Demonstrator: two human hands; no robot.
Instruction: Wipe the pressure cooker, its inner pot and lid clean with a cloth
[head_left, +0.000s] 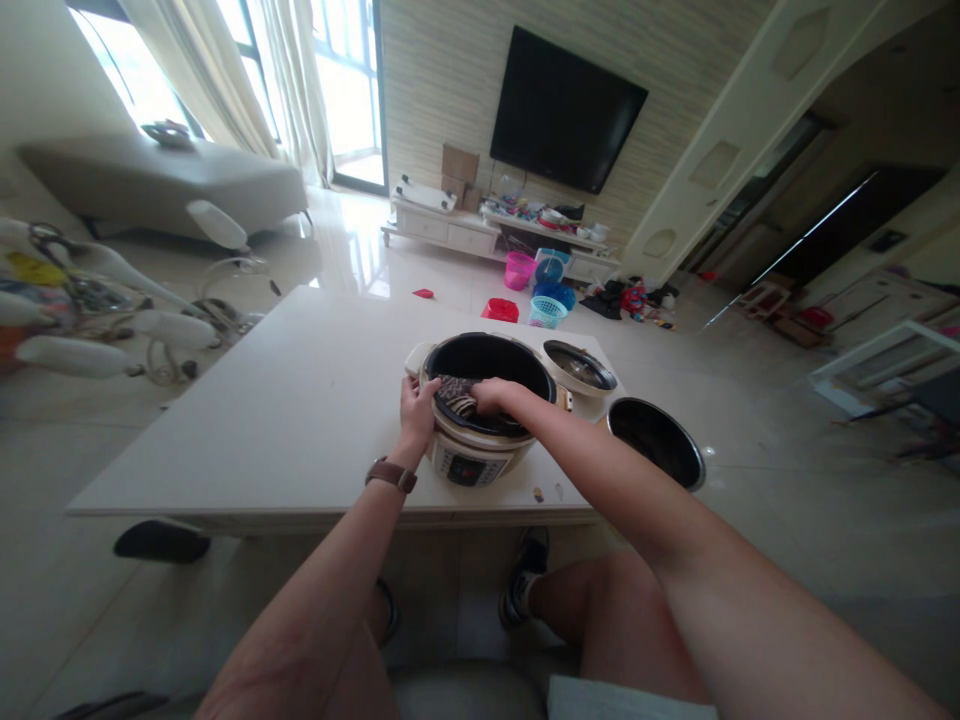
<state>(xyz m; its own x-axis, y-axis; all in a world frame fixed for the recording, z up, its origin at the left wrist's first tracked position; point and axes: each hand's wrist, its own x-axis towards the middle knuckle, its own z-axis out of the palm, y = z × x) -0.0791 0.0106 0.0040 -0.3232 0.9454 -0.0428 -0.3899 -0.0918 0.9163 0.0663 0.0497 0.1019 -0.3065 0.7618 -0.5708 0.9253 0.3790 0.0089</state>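
Note:
A white electric cooker [474, 465] with a control panel on its front stands near the table's front edge, its top uncovered and its inside dark. My left hand [417, 408] grips the cooker's left rim, thumb over the edge. Inside the opening, my right hand [495, 397] is closed on a dark patterned cloth [456, 392], which lies against the inner wall near the front rim. The fingertips of my right hand are partly hidden by the cloth. Behind the cooker to the right rests a round lid [579, 368], and a dark inner pot [654, 440] sits at the table's right edge.
The white table [300, 400] spreads out to the left of the cooker. Two small items [538, 494] lie by its front edge. Beyond it, plastic baskets [548, 311] and a red container [501, 310] stand on the floor, below a wall television [566, 110].

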